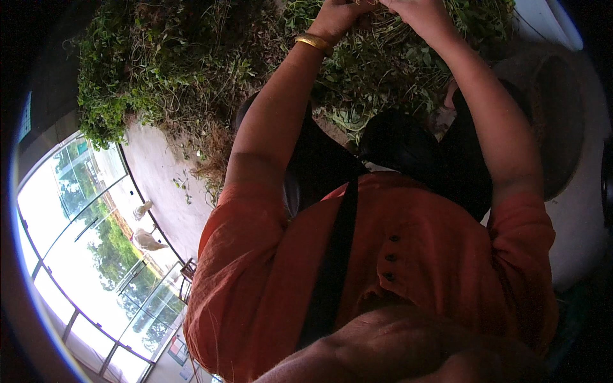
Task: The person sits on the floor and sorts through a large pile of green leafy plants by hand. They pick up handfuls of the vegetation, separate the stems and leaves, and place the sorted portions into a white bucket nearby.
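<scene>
My left hand [337, 19], with a gold-coloured bangle [313, 43] on its wrist, reaches to the top edge of the head view. Close beside it is my right hand [419, 14], the fingertips of the two almost meeting. The picture's edge cuts off part of the fingers, so whether they hold anything cannot be told. Beneath and around both hands lies a large heap of uprooted leafy green plants [383, 72] with thin stems. Tangled brown roots [215, 148] show at the heap's near left side.
A round dark basket or basin [558, 119] stands at the right, below a white container [548, 21]. Pale floor [158, 167] runs along the left, with loose plant scraps. Beyond it are large window panes [72, 182], two white birds [146, 239] and a small chair [187, 280].
</scene>
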Demonstrator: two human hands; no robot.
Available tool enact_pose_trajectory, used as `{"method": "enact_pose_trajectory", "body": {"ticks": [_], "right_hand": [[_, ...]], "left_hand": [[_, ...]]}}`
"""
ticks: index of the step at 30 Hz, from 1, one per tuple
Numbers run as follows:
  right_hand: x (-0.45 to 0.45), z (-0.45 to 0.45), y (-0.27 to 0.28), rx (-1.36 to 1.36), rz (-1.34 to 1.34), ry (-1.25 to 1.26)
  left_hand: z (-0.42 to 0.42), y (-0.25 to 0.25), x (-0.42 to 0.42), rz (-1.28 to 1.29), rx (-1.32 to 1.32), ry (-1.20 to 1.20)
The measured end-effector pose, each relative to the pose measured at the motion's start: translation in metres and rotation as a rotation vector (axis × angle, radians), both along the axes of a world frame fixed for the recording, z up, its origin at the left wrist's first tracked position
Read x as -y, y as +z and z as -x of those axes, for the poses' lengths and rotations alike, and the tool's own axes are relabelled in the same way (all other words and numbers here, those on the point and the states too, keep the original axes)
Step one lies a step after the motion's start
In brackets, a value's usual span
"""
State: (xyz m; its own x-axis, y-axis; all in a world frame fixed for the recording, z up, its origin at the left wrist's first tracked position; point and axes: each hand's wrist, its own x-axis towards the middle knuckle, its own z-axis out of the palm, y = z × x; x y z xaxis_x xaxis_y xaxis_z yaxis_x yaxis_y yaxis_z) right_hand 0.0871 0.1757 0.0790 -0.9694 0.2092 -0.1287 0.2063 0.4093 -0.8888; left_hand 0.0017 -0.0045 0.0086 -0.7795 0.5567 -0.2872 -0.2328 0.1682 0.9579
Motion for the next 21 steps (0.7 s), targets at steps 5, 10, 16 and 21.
{"method": "enact_pose_trajectory", "body": {"ticks": [5,10,16,21], "right_hand": [[-0.009,0.006,-0.036,-0.156,-0.104,-0.046],[-0.006,0.006,-0.031,-0.242,-0.135,-0.008],[0.001,-0.001,-0.011,-0.222,-0.051,0.011],[-0.006,0.002,-0.02,-0.257,0.152,0.097]], "left_hand": [[-0.003,0.007,0.0,-0.011,0.091,-0.099],[-0.007,0.02,0.002,-0.232,0.173,-0.091],[-0.013,0.033,-0.001,-0.138,0.142,-0.045],[-0.002,0.02,-0.002,-0.179,0.105,-0.056]]}}
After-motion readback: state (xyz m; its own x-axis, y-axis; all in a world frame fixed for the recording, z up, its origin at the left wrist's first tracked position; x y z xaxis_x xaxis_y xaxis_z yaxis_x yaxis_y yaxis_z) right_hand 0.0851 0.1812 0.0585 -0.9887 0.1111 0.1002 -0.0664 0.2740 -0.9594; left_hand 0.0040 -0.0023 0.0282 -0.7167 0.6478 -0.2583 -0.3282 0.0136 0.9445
